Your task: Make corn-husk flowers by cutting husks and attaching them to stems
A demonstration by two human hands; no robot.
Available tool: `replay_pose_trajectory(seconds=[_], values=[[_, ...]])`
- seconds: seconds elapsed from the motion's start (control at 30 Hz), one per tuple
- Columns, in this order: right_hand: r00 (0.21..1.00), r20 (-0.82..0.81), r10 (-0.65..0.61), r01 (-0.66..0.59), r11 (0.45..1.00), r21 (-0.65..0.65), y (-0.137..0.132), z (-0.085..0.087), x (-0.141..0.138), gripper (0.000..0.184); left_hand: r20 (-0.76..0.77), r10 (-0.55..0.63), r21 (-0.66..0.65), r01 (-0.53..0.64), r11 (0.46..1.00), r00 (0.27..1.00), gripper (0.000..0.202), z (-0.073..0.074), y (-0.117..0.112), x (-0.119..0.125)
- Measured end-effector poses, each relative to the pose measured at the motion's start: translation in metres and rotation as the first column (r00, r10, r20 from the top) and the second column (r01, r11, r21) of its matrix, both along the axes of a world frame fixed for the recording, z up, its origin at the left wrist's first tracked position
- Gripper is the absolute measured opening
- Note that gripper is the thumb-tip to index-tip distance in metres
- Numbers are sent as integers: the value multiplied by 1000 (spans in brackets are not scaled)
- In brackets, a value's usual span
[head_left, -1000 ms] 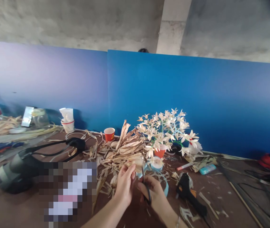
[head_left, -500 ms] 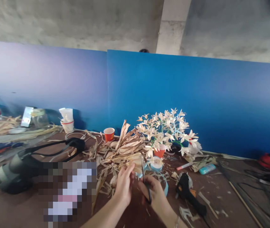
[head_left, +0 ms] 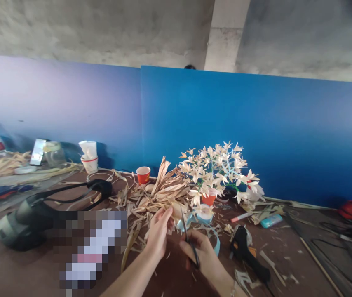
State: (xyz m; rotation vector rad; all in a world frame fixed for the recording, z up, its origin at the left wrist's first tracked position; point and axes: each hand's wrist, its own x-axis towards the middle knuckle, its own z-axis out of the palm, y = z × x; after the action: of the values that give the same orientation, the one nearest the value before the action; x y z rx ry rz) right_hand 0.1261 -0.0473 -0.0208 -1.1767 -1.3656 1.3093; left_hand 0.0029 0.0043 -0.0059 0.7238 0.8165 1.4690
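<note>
My left hand (head_left: 160, 232) is closed, thumb and fingers pinching a pale piece of corn husk (head_left: 178, 209) that sticks out to the right of the fingertips. In my right hand (head_left: 203, 251) is a pair of scissors (head_left: 186, 231), its dark handle loop around the fingers and its blades pointing up and away beside the husk piece. Whether the blades touch the husk I cannot tell. Just beyond both hands lies a heap of dried husks (head_left: 166, 189). Pale blue ribbon on a roll (head_left: 205, 214) rests past the scissors.
A red paper cup (head_left: 208, 199) holds white husk flowers (head_left: 216, 167). To the right lie a black glue gun (head_left: 248, 255), a marker (head_left: 240, 217) and a turquoise packet (head_left: 271, 221). An orange cup (head_left: 143, 176) stands behind the husks; a headset-like device (head_left: 24, 227) lies left. A blue partition (head_left: 256, 123) rises behind.
My left hand has shifted slightly up and left, and the husk piece shows more clearly beside the blades. My right hand with the scissors has barely moved. The view has moved a little.
</note>
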Motion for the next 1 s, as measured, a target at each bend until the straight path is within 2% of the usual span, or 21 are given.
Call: replay_pose_trajectory(seconds=[0.17,0.47,0.73,1.0], values=[[1000,10,1,-1,1000,1,0,1,2,41,-36,-54,-23,53,998,998,27,1,3,-2],[999,29,12,-14,998,57,2,-2,6,40,-159,-74,-27,70,997,984,28,0,8,-8],[996,73,57,-60,997,49,1,5,8,37,-163,-81,-17,79,997,983,29,4,8,-11],[990,99,99,-101,995,17,-1,5,12,33,-185,-82,-33,77,996,979,32,9,10,-13]])
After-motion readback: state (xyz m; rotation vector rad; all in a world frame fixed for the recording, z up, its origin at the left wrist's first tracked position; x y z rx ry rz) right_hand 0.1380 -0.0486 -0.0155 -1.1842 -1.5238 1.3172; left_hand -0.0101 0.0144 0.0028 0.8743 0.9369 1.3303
